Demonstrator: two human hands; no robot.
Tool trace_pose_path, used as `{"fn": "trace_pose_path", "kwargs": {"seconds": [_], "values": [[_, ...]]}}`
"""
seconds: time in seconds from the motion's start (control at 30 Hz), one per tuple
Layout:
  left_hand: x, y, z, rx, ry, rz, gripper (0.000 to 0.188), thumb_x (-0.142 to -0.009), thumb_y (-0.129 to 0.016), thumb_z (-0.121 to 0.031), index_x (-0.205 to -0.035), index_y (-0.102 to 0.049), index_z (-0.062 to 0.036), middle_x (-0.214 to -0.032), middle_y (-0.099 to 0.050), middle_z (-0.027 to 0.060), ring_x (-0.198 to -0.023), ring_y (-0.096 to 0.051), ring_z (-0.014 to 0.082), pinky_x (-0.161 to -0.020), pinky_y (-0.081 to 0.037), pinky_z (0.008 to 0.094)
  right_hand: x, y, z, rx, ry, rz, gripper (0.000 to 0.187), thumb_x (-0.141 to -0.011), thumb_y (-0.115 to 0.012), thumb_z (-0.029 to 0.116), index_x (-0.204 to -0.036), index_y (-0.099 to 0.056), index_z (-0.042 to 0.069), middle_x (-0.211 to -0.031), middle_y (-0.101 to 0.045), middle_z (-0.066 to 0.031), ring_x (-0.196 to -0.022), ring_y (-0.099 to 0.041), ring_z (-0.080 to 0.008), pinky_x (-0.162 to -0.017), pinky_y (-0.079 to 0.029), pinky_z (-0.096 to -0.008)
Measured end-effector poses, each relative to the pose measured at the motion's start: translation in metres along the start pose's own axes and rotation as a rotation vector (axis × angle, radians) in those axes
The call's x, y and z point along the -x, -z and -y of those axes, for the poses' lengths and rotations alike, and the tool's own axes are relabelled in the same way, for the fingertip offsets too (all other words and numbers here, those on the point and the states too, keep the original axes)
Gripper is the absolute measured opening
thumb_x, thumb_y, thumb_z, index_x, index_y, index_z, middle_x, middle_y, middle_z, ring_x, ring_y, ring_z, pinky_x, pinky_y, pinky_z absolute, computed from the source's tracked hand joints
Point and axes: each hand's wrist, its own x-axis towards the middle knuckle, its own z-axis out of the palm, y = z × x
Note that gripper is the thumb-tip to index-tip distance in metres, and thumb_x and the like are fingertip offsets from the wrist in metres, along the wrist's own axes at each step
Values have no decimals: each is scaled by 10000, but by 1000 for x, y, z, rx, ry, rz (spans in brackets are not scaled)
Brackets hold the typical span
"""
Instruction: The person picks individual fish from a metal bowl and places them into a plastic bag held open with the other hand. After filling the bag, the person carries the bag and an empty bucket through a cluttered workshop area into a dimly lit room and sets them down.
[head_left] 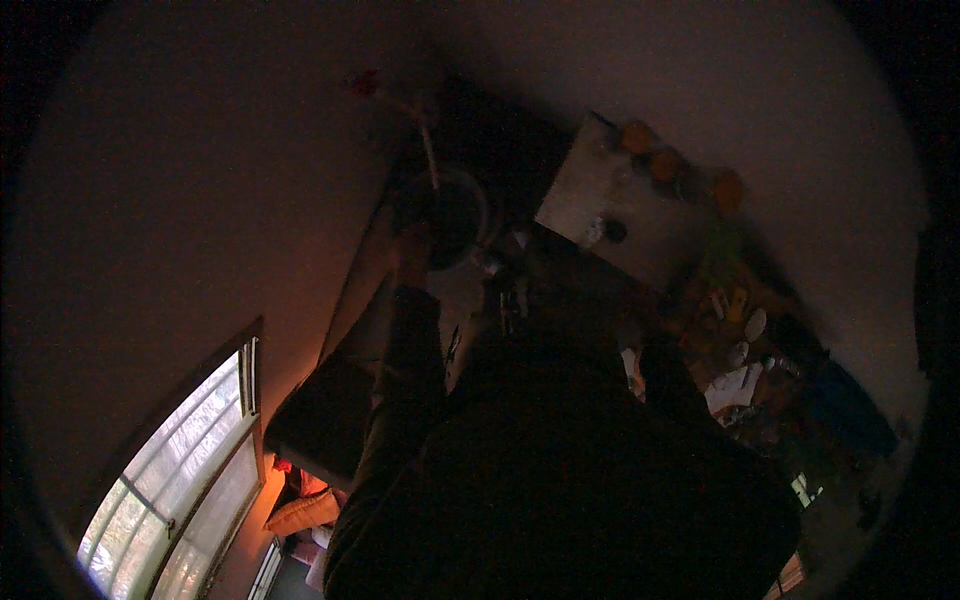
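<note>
The picture is very dark. My left hand (412, 256) reaches out past a dark sleeve to the near left rim of a round, basin-like vessel (478, 200). Shadow hides its fingers, so I cannot make out whether it grips the rim or only rests there. A thin pale pipe or tube (430, 150) comes down over the vessel from the wall side. Just right of the vessel, a small shiny item (491, 265) catches some light. On the right my sleeve (675, 375) is a dark shape, and the right hand at its end is lost in the gloom.
A pale counter or board (580, 205) at the far right carries several orange round things (664, 164) and a small dark-topped jar (613, 231). Cluttered small items and a white sheet (733, 388) lie farther right, beside a blue object (850, 405). A bright window (170, 490) stands lower left.
</note>
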Motion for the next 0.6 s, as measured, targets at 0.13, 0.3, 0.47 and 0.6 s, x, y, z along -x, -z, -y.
{"fn": "trace_pose_path", "kwargs": {"seconds": [0.13, 0.3, 0.47, 0.6], "values": [[88, -77, -97, 212, -272, -243, 296, -981, -572, -243, -1214, -700, -112, -1154, -720, 126, -1023, -681, 256, -907, -550, 382, 78, 16, -41, 35, -158, 94, 263, -989, -535, 299, -995, -668, 71, -1018, -666, -128, -900, -627, -322, -820, -526, -475], [90, -57, -71, 637, -211, -197, 330, -960, -606, -244, -1244, -684, -96, -1178, -713, 114, -1054, -667, 250, -925, -535, 364, 39, 32, -41, 9, -80, 99, 266, -993, -531, 301, -1007, -662, 70, -1030, -662, -127, -909, -625, -317, -824, -526, -472], [84, -38, -101, 400, 111, -9, 360, -969, -602, -240, -1306, -651, -124, -1241, -688, 119, -1068, -661, 252, -905, -537, 365, 43, 24, -40, -20, -131, 120, 268, -996, -527, 303, -1020, -656, 69, -1043, -659, -125, -919, -622, -313, -828, -526, -470], [78, -4, -59, 1591, 127, 719, 360, -974, -596, -238, -1320, -645, -153, -1210, -695, 101, -983, -677, 226, -796, -553, 363, 35, 28, -33, -47, -119, 125, 271, -999, -524, 305, -1030, -651, 68, -1053, -657, -125, -926, -621, -309, -832, -526, -468]]}}
